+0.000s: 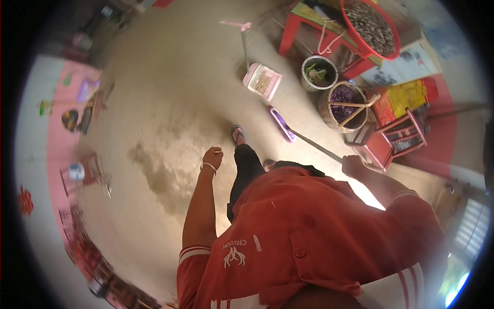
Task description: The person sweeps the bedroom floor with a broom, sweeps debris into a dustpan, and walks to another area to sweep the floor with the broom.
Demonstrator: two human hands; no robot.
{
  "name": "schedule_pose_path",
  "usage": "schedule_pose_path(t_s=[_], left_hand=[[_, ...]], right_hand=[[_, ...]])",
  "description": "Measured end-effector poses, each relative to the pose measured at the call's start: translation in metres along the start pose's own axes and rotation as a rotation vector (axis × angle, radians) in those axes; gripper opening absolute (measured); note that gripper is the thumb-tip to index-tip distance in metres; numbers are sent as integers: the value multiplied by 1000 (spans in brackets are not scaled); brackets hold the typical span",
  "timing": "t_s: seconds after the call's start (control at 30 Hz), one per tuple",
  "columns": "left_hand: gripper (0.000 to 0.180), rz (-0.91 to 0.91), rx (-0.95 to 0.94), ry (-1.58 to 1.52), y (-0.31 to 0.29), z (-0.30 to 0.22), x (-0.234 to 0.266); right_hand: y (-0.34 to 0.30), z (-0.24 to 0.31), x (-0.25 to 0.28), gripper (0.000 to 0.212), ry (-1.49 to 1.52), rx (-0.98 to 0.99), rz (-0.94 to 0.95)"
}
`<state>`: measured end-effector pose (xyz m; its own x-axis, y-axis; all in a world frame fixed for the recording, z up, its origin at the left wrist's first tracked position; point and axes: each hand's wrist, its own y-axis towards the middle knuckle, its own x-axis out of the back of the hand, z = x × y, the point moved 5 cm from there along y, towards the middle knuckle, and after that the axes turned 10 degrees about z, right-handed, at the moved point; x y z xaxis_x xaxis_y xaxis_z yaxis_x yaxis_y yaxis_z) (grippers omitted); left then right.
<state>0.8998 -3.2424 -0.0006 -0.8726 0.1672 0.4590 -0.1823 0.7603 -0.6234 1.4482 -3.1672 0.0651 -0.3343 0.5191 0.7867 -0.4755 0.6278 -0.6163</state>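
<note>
My right hand (353, 166) is wrapped round the grey handle of a broom (315, 146). The broom's purple-and-white head (282, 124) rests on the floor ahead of my feet. A pink long-handled dustpan (263, 81) stands just beyond the head, with some light brown debris in its pan. At my left side hangs my left hand (212, 157), its fingers curled in and a bracelet on the wrist. A small whitish spot shows at those fingers, too small to name.
A metal bucket (319, 73) with greens and a wicker basket (329, 110) of purplish stuff stand at right, beside a small reddish chair (377, 149). Behind, a red basin (397, 47) sits on a red-legged table (289, 36). A stool (92, 170) stands left. Dark damp patches (154, 170) mark the floor.
</note>
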Motion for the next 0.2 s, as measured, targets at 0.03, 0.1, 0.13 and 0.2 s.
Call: schedule_pose_path(t_s=[0.03,0.1,0.13,0.2], left_hand=[[27,21,-59,121,24,-26,14],[30,67,-113,270,70,-77,48],[33,81,-106,342,94,-103,64],[39,29,-211,549,141,-165,89]], right_hand=[[3,13,-10,6,12,-31,-45],[15,34,-23,9,106,-202,89],[21,47,-30,12,203,-350,280],[36,72,-21,26,448,-565,528]])
